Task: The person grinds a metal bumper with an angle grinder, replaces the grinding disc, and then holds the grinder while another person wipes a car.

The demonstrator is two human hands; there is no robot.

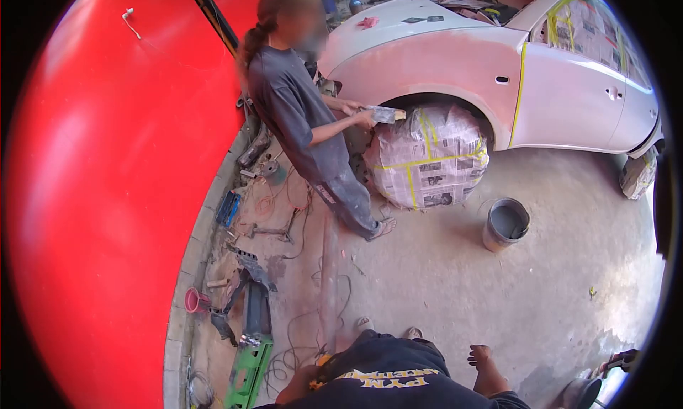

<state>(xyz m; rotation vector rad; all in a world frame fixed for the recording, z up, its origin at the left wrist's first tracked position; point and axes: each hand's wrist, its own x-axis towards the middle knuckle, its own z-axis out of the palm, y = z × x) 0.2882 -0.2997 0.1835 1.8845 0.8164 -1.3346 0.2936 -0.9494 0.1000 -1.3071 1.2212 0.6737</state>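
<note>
At the bottom edge, my left hand (304, 382) is by my waist, closed around a yellow and black object (324, 360) whose kind I cannot make out, partly hidden by my dark shirt. My right hand (481, 356) hangs out to my right above the concrete floor, fingers loosely apart and nothing in it. Ahead, a co-worker (295, 110) stands by a car's front wheel (430, 156) covered in newspaper and yellow tape. The co-worker's two hands hold a grey block-like item (384, 115) near the fender.
The pale car (455, 60) has sanded pinkish patches and masked windows. A bucket (506, 224) of dark liquid stands on the floor. Cables (292, 356), a green and black car part (252, 352) and a red cup (196, 300) lie along the left kerb, beside a red wall (107, 195).
</note>
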